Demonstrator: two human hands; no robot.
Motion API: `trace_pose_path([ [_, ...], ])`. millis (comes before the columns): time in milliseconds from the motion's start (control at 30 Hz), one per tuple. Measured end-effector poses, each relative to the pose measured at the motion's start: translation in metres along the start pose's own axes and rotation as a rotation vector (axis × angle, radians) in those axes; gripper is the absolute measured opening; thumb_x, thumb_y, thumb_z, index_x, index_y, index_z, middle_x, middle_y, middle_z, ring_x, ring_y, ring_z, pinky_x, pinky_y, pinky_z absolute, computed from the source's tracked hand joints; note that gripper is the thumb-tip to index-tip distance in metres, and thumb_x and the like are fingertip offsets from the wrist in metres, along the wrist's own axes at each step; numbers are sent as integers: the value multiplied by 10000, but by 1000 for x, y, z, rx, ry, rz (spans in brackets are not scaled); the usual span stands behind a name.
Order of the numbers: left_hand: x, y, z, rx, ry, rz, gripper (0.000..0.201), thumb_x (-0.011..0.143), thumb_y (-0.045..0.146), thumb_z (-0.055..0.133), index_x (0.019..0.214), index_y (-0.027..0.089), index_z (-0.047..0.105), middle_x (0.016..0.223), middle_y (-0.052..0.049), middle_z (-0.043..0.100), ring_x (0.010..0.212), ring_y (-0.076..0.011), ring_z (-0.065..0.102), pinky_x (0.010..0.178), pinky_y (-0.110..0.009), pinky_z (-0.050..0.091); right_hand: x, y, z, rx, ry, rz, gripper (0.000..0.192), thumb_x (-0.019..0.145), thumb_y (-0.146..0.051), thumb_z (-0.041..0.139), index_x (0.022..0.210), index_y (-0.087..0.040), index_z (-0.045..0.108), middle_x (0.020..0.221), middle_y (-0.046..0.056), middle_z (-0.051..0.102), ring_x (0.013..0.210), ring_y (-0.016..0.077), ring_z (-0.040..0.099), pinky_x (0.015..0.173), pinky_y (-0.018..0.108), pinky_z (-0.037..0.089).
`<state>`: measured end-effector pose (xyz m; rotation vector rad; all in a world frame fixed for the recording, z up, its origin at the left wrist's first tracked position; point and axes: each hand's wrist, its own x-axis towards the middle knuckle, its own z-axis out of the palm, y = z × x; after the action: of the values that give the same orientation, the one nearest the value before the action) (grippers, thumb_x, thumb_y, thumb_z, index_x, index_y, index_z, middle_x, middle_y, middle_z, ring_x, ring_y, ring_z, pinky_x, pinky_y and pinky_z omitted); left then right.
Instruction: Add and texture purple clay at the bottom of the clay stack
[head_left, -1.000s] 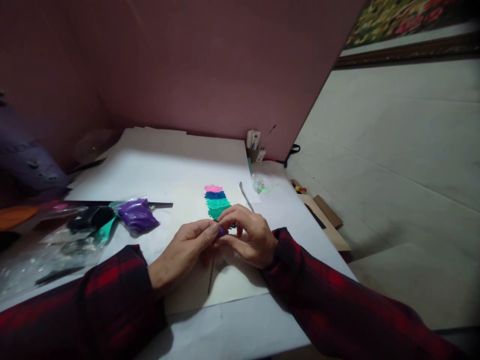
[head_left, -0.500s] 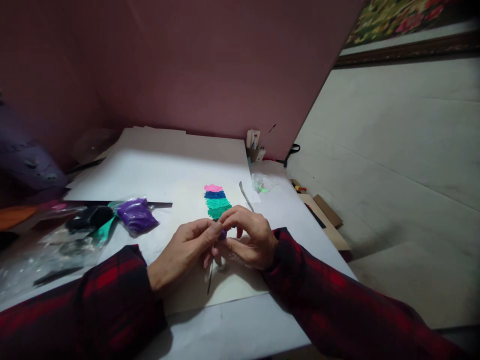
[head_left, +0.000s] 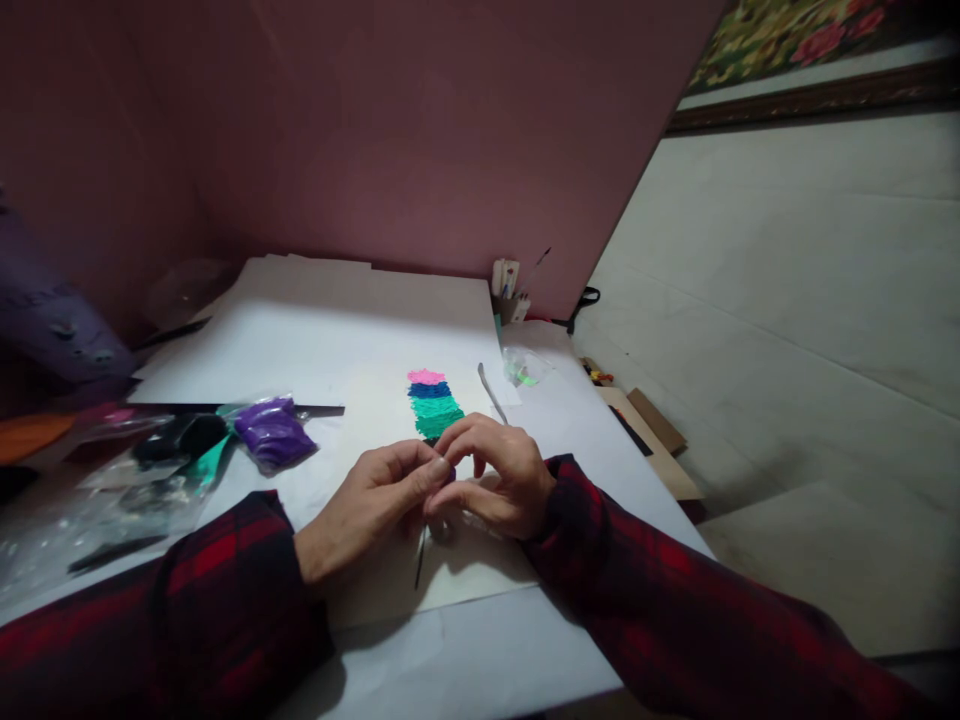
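Note:
My left hand and my right hand meet over a cream sheet. Pinched between their fingertips is a small purple lump of what looks like modelling clay, mostly covered by the fingers. Below the left fingers a thin dark stick points towards me; whether it is held or lies on the sheet I cannot tell. Just beyond the fingers, a textured strip of colour bands runs from pink through blue and teal to green, with a dark band partly hidden by the hands.
A clear bag of purple clay lies left, beside other plastic bags. A slim grey tool rests right of the strip. Large white sheets lie at the back, near a holder with pens. The table's right edge borders cardboard.
The fingers have closed further over the purple lump, so less of it shows. Both hands stay in nearly the same place.

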<state>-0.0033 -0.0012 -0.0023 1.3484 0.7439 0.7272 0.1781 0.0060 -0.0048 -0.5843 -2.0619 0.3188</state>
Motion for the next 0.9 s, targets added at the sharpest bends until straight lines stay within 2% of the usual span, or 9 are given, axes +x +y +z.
trace_pose_path([
  [100,0,2,1,40,43,24,400,892,500,501,689,155,516,582,17,489,519,-105,414,508,-232,302,-1,1,0,-19,-16,21,291,757,-353,738,892,-150,579,861,83,646,779,166,602,604,294,547],
  [200,-1,2,1,99,44,46,439,917,506,453,661,154,513,571,17,478,526,-106,418,521,-237,312,-1,1,1,-27,-4,21,158,824,-273,663,881,-155,576,861,80,643,784,162,605,614,294,552],
  [267,-1,2,1,79,27,39,394,913,487,479,709,154,529,606,12,515,530,-103,435,531,-238,326,-2,2,1,-24,5,13,97,833,-228,636,860,-159,574,859,76,644,792,161,610,621,292,552],
  [367,-1,0,1,4,15,15,325,884,464,546,776,158,531,643,16,529,525,-97,433,516,-230,323,-3,3,1,-31,8,17,144,800,-239,677,857,-158,572,851,74,641,776,162,607,603,281,544],
  [467,-1,1,1,43,47,23,382,903,493,493,722,157,516,593,26,482,516,-96,409,505,-227,309,-3,4,1,-49,0,33,250,771,-309,722,900,-154,575,841,69,632,732,153,588,576,272,536],
  [567,-1,3,1,133,50,49,444,922,505,444,656,155,501,563,20,477,514,-100,417,517,-234,317,-2,3,1,-37,2,21,170,809,-263,679,897,-154,582,845,70,635,748,151,592,580,269,537],
  [667,-1,3,1,79,37,35,374,904,481,499,726,153,526,627,9,535,518,-98,445,527,-236,334,-2,2,1,-15,12,8,77,823,-193,637,855,-158,575,840,71,640,801,159,606,597,270,541],
  [767,-1,1,3,-6,51,12,321,866,461,571,777,157,522,649,18,532,510,-89,434,506,-225,320,-2,3,1,-34,-3,25,128,812,-234,657,865,-159,567,847,68,638,766,152,592,587,276,539],
  [900,-1,1,2,62,61,20,400,897,515,490,731,152,524,591,28,480,512,-91,412,500,-224,311,-2,3,1,-46,-16,34,190,809,-276,677,914,-153,577,849,66,632,745,149,584,580,275,540],
])
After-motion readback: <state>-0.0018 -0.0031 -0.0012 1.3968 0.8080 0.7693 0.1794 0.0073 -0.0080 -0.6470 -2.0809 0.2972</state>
